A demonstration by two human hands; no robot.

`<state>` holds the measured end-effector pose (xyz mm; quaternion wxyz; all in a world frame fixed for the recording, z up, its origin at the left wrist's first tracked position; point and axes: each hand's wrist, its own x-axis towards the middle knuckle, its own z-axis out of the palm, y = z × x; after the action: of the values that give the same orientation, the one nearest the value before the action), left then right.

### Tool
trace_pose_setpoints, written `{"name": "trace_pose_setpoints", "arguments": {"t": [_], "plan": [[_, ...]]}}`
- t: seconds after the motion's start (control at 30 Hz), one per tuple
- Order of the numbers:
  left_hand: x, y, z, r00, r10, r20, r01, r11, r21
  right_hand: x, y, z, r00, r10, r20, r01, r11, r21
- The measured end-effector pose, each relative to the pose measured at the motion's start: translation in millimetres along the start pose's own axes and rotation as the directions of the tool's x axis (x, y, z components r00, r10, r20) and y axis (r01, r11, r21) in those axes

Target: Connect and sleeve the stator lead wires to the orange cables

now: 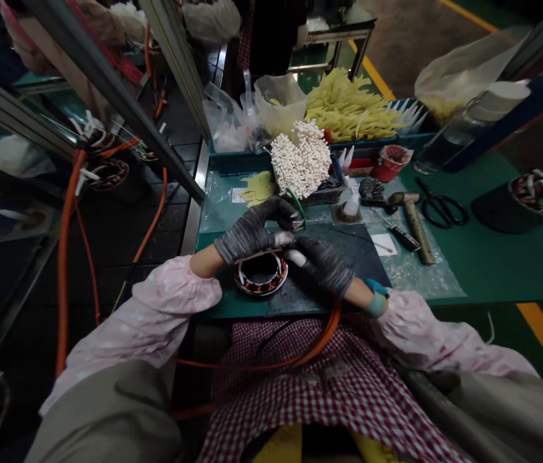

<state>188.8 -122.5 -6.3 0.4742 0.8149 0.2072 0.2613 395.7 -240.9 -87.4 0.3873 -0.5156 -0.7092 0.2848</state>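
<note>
A motor stator [261, 290], a ring with red-and-white lacing and white strips around a dark bore, sits on the dark mat in front of me. My left hand [256, 228], in a grey knit glove with whitish fingertips, curls above its far rim. Those fingers are closed on a looped green wire [302, 207] at the stator's far right. Close beside it, my right hand [324, 263], gloved alike, has its fingers bent together towards the left fingertips. Whatever lies between the right fingers is hidden.
Beyond my hands stand a bundle of white-tipped sticks [302, 157] and a heap of yellow sleeves [351, 106]. To the right lie a hammer [416, 225], scissors [441, 206] and a screwdriver [403, 236]. Another stator [516, 202] stands far right. Metal posts and orange hoses [65, 270] run along the left.
</note>
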Motion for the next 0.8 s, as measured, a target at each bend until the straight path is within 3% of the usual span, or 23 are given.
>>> {"name": "trace_pose_setpoints", "arguments": {"t": [0.1,0.17,0.27,0.37,0.5,0.63,0.8], "plan": [[-20,5,5.5,0.986,0.151,0.069,-0.160,0.978,0.136,-10,5,15,0.995,0.046,-0.093,-0.054,0.995,-0.089],[-33,5,9.6,0.981,0.178,0.080,-0.192,0.949,0.250,-12,9,21,0.990,0.063,-0.124,-0.078,0.990,-0.119],[-39,1,13.1,0.994,0.090,-0.066,-0.058,0.923,0.379,-12,11,25,0.987,0.027,-0.157,-0.053,0.985,-0.166],[-28,-1,13.1,0.977,0.015,-0.214,0.058,0.942,0.329,-11,6,24,0.985,-0.001,-0.174,-0.038,0.975,-0.221],[-9,0,14.0,0.976,-0.032,-0.217,0.090,0.959,0.267,-7,-10,15,0.995,0.093,-0.044,-0.103,0.928,-0.357],[-6,0,13.8,0.975,-0.027,-0.219,0.127,0.882,0.454,5,-34,-2,0.961,0.244,0.130,-0.138,0.830,-0.541],[-23,-1,11.4,0.998,0.008,-0.067,0.033,0.814,0.579,34,-45,-28,0.953,0.143,0.268,-0.003,0.886,-0.464]]}}
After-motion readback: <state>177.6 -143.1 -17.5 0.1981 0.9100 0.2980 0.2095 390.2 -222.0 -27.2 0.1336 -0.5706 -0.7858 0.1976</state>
